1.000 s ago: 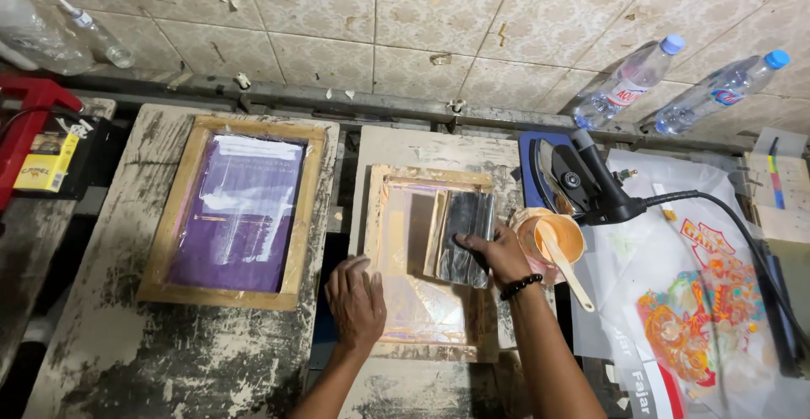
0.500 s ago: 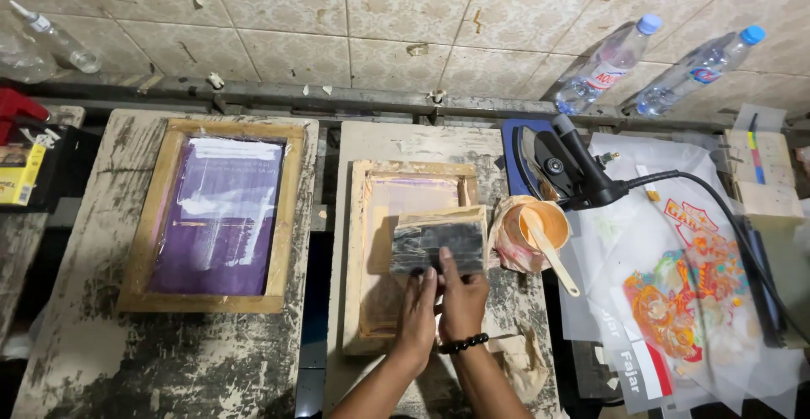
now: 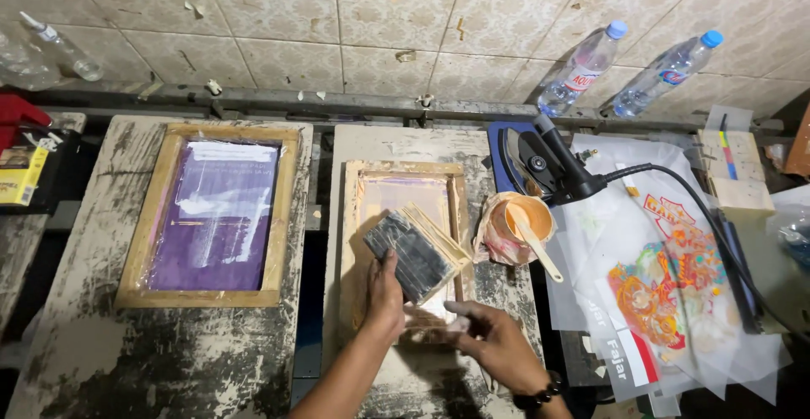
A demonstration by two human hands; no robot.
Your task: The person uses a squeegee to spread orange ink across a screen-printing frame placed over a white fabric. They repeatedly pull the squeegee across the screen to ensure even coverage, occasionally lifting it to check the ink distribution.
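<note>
Left grip [image 3: 384,297] closed on one squeegee [image 3: 413,250]; right grip [image 3: 498,343] loose, empty; two screen frames, two bottles.

**Count of things on the benches**

Two wooden printing frames: the purple-screened frame [image 3: 209,214] at nine o'clock and the pale-screened frame [image 3: 405,242] at centre. One squeegee [image 3: 415,251]. Two blue-capped water bottles [image 3: 582,68] [image 3: 666,73] at one o'clock. One more clear bottle [image 3: 59,46], perhaps two, at ten o'clock. One iron [image 3: 540,162]. One ink cup [image 3: 516,225]. Two hands: left hand [image 3: 384,297], right hand [image 3: 494,343].
</note>
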